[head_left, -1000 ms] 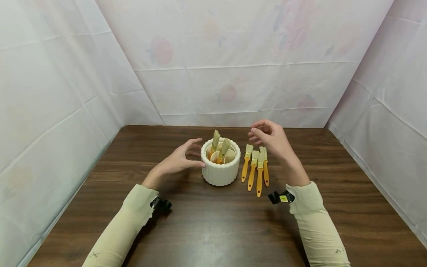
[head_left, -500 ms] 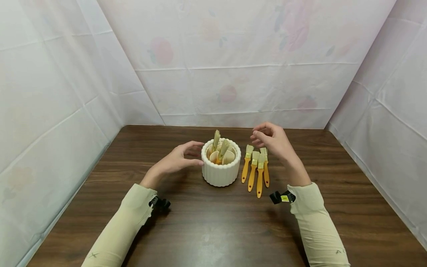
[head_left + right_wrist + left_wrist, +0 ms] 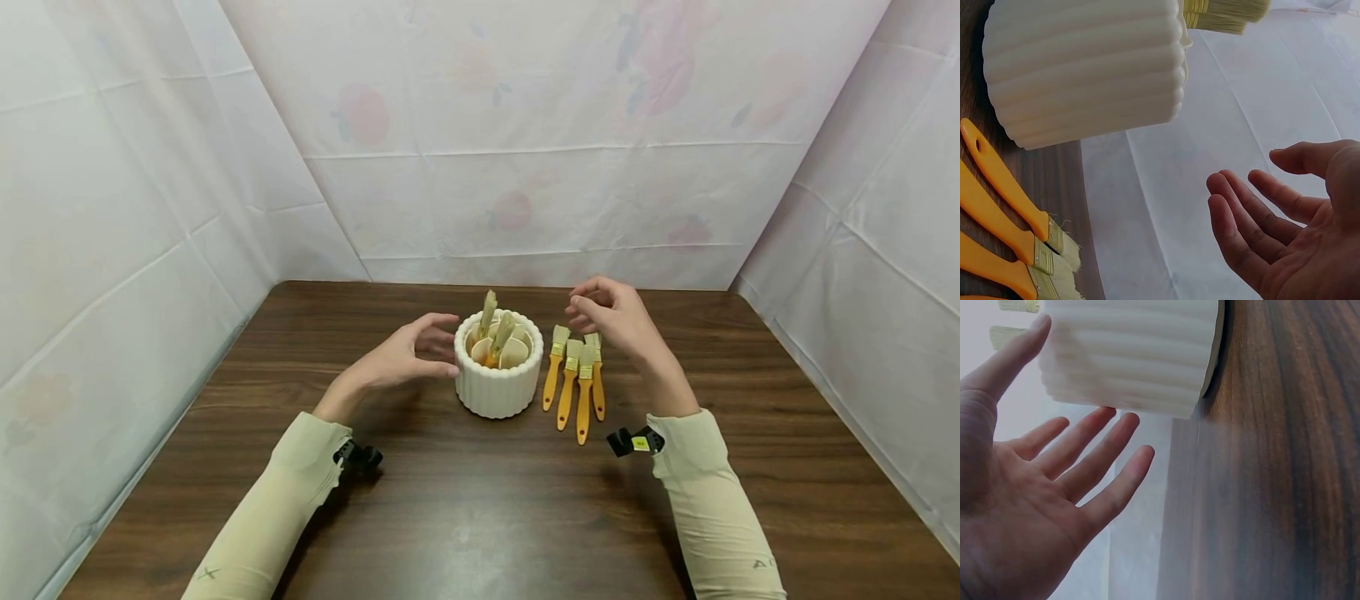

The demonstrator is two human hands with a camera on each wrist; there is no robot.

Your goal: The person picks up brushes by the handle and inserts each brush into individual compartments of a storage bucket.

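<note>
**Ribbed white pot between two empty hands**

Standing near the middle of the dark wood table [image 3: 465,500]: a round white pot [image 3: 498,385], squat, with vertical ribs all round its outer wall and a scalloped rim. Divided inside into pale cup-like compartments; exactly how many cannot be told. Holding two brushes [image 3: 495,333] upright, bristles up and slightly tilted, orange handles down inside. Seen from the left wrist as a matte, cream-white ribbed wall [image 3: 1129,356] sitting flat on the wood.

Left hand [image 3: 405,358] just beside the pot's left wall, fingers straight and spread, thumb tip touching or almost touching the ribs, gripping nothing. Right hand [image 3: 611,317] raised above and behind the loose brushes, fingers loosely curved, palm bare, holding nothing; apart from the pot.

Lying on the table just right of the pot: four loose brushes [image 3: 576,379] side by side, orange handles toward the person, pale bristles away, gold-coloured ferrules. Pale sleeves on both arms, a small black device at each wrist. White sheeting with faint fruit prints all around.
</note>
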